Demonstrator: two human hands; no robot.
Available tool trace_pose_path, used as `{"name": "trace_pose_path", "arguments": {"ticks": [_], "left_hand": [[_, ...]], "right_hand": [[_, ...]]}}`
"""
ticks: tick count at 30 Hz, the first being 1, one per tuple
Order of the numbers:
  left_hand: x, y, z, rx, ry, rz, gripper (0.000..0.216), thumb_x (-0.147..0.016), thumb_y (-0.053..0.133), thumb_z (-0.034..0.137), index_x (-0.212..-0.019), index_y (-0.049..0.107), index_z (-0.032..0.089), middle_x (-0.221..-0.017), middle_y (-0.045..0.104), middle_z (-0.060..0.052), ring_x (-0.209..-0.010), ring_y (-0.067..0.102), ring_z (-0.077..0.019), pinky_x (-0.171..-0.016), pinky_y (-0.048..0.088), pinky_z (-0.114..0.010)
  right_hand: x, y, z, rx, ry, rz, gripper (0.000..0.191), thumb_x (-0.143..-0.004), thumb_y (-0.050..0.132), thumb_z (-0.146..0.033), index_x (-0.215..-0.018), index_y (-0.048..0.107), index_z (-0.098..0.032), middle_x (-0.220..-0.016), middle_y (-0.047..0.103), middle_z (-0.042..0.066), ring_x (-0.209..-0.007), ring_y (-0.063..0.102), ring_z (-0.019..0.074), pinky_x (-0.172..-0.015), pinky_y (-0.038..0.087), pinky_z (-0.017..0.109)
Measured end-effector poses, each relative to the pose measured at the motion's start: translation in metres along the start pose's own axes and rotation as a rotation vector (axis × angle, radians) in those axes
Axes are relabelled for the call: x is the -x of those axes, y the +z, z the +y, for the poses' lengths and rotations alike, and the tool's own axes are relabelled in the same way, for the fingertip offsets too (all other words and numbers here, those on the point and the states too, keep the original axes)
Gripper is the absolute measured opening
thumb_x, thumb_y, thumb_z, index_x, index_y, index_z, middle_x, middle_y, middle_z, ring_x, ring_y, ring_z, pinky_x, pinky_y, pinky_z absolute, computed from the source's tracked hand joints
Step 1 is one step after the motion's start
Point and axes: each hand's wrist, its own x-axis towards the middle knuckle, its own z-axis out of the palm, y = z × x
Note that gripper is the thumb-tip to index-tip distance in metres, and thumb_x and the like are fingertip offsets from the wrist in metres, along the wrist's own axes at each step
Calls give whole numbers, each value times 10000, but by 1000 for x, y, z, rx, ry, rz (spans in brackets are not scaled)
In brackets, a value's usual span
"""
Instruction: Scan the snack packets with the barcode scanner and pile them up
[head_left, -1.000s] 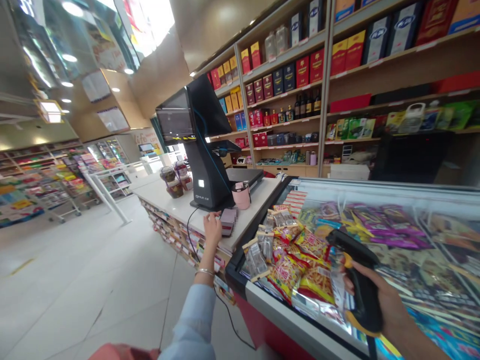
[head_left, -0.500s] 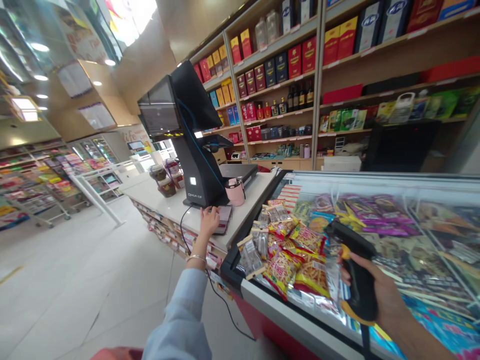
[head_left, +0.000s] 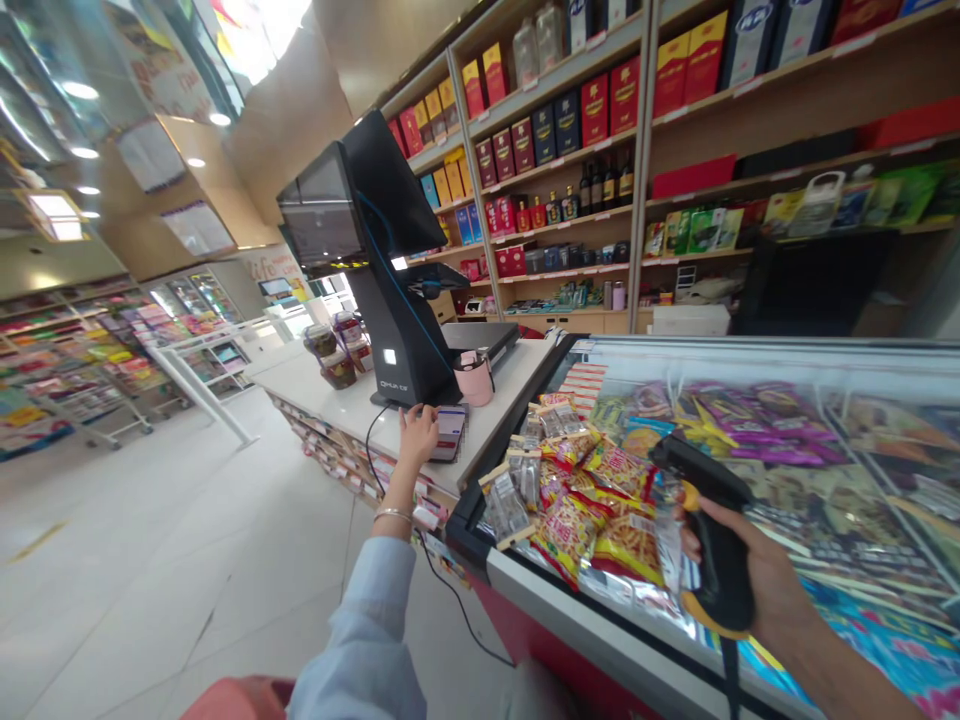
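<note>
My left hand [head_left: 418,436] rests at the counter [head_left: 487,430], fingers bent and a little apart, touching or just over the left edge of a flat phone-like device [head_left: 451,430]. That device has a lit screen, too small to read. Wrapped around the grip of a black and yellow barcode scanner [head_left: 716,540] is my right hand [head_left: 776,570], above a glass-topped freezer. The scanner's head points left, towards snack bags [head_left: 574,525] in red and yellow wrappers. Part of its handle is hidden behind my fingers.
A black checkout terminal [head_left: 405,330] stands behind the device, with a pink cup [head_left: 474,380] beside it. Stacked jars [head_left: 335,355] sit left of the terminal. A black cable [head_left: 457,600] hangs down the counter front. Boxes and bottles fill the shelves [head_left: 555,225] behind.
The device's screen has gone from dark to lit. My left hand has shifted slightly up and left off the device. The scanner stays in my right hand.
</note>
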Motion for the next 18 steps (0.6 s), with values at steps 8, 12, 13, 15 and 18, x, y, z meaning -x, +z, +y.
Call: {"name": "trace_pose_path", "arguments": {"ticks": [8, 12, 13, 15, 18], "left_hand": [[29, -2, 13, -35, 199, 42, 388, -784, 306, 123, -1045, 576, 220, -1076, 653, -46, -1287, 403, -198, -1182, -5, -490], [42, 3, 18, -38, 212, 15, 347, -782, 306, 120, -975, 577, 218, -1053, 655, -44, -1290, 402, -199, -1182, -2, -499], [43, 4, 19, -38, 208, 9, 324, -783, 307, 121, -937, 575, 218, -1038, 659, -44, -1282, 411, -200, -1181, 0, -503], [44, 4, 22, -34, 196, 9, 313, -781, 307, 120, -914, 572, 221, -1018, 663, -43, -1265, 428, -201, -1180, 7, -512], [44, 3, 24, -14, 164, 49, 366, -763, 312, 108, -988, 577, 222, -1052, 655, -47, -1260, 434, -204, -1180, 24, -512]], "right_hand": [[0, 1, -1, -8, 8, -12, 282, -506, 810, -319, -703, 677, -167, -577, 602, 20, -419, 473, 105, -363, 424, 205], [1, 0, 0, -12, 18, -39, 274, -533, 807, -331, -704, 671, -167, -576, 599, 18, -421, 472, 98, -370, 422, 198], [1, 1, 0, -13, 18, -40, 275, -531, 808, -332, -700, 669, -164, -578, 600, 20, -420, 471, 96, -369, 420, 196], [2, 2, -2, -15, 9, -37, 276, -521, 809, -324, -693, 668, -159, -582, 603, 26, -416, 470, 97, -366, 421, 200], [4, 4, -4, -15, 0, -37, 260, -524, 802, -312, -686, 666, -161, -581, 602, 35, -413, 474, 106, -363, 427, 215]]}}
